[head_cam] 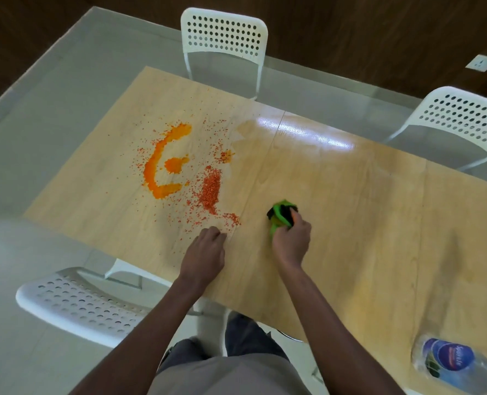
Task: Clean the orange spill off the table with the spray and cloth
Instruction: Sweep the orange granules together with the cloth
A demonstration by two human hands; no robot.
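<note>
Cloth (pixel 280 216) sits bunched under my right hand (pixel 291 243), fingers curled tight round it and pressing it to the desk (pixel 350 212) near the front edge, just right of the orange spill (pixel 179 169), probably so I can sweep leftward into the mess. My left hand (pixel 206 253) rests at the front edge with fingers loosely curled, holding nothing, touching the nearest crumbs, likely bracing me. A bottle (pixel 450 363) lies by the front right corner, blurred; whether it has a spray head I cannot tell.
</note>
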